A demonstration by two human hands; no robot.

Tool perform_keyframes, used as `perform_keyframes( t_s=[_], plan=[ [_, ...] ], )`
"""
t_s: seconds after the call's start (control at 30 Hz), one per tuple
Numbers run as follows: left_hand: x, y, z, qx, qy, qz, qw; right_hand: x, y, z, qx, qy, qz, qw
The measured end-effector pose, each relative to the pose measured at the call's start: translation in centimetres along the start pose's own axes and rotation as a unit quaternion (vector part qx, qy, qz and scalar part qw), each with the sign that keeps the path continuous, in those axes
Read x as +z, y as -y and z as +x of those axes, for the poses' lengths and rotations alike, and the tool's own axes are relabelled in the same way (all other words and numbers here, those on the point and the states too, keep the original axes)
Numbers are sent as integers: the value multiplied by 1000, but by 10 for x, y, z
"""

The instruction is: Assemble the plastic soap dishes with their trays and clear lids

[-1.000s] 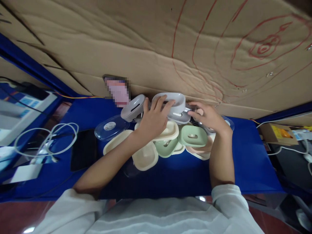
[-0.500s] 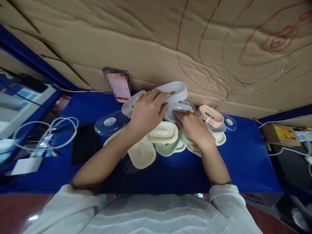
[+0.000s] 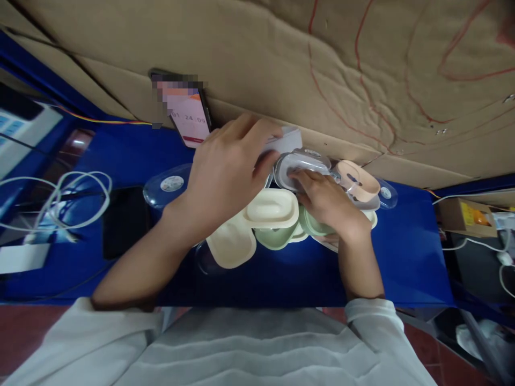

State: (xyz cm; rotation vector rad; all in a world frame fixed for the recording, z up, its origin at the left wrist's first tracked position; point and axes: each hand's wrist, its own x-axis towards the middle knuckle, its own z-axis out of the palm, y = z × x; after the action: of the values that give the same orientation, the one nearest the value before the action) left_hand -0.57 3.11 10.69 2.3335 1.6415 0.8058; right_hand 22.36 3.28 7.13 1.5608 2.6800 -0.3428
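My left hand [image 3: 231,174] is raised over the pile, its fingers closed around the edge of a pale grey plastic tray [image 3: 288,140]; most of the tray is hidden behind the hand. Beside it, my right hand [image 3: 325,198] grips the near edge of a grey oval plastic dish [image 3: 292,166], thumb tucked underneath out of sight. A cream ridged tray [image 3: 273,206] lies just in front, over a green dish [image 3: 276,238]. Another cream tray [image 3: 231,246] is at the near left. A peach slotted tray [image 3: 358,179] rests right of the right hand.
Clear oval lids [image 3: 163,185] lie at both ends of the pile on the blue table [image 3: 406,252]. A phone [image 3: 187,115] leans against the cardboard wall [image 3: 249,48]. At left are a black flat device [image 3: 124,222] and a coiled white cable [image 3: 86,214]; an open carton [image 3: 462,217] stands right.
My left hand has risen closer to the camera, and the pale grey tray in it has tilted. The right hand stays at the grey dish. The view has shifted slightly.
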Motion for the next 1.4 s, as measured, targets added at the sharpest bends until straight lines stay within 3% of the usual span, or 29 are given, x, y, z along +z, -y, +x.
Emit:
perform_keyframes(
  t_s=[0.2,0.43,0.63,0.87,1.1,1.27,1.4],
  plan=[
    [-3,3,-1,-17,16,-31,999,-5,8,5,35,-26,-70,997],
    [4,6,-1,23,34,53,998,-19,-23,-1,16,-101,-27,994],
    [13,4,0,31,55,78,995,-9,-27,4,5,-41,35,999],
    [20,2,-3,58,74,74,993,2,-26,10,-23,-39,56,997],
    [28,-4,-1,38,123,52,990,-11,-31,4,-3,-61,53,997],
    [41,-1,-3,29,97,-10,995,-11,-37,4,-6,-45,66,997],
    [45,-3,-2,101,66,33,992,-22,-38,-6,27,-74,23,997]
  ],
)
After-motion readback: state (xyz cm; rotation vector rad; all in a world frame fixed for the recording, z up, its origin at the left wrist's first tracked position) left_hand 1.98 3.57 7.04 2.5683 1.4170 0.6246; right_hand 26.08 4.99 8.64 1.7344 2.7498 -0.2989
